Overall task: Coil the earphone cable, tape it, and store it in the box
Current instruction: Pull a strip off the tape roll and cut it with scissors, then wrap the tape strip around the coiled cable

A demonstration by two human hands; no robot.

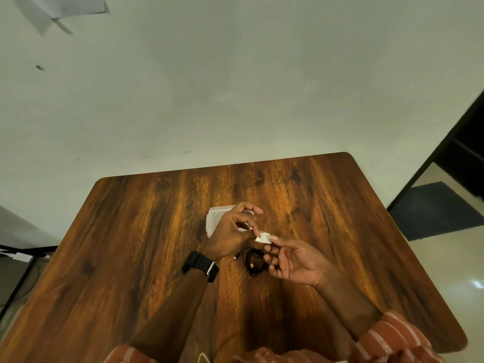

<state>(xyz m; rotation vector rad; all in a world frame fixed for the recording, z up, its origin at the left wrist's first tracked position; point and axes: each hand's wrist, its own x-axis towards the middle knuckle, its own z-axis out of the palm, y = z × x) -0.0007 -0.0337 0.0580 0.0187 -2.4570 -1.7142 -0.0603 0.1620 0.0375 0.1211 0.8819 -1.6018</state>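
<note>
A coiled black earphone cable (253,261) lies on the wooden table (131,244), just below my hands. My left hand (233,235) and my right hand (293,260) pinch a small white piece of tape (263,238) between their fingertips, above the coil. The right hand's lower fingers lie next to the coil; I cannot tell if they touch it. A clear plastic box (213,218) sits behind my left hand, partly hidden by it.
A black watch (200,265) is on my left wrist. The table's far edge meets a pale wall. A dark mat (434,210) lies on the floor to the right, and a black frame stands at the left.
</note>
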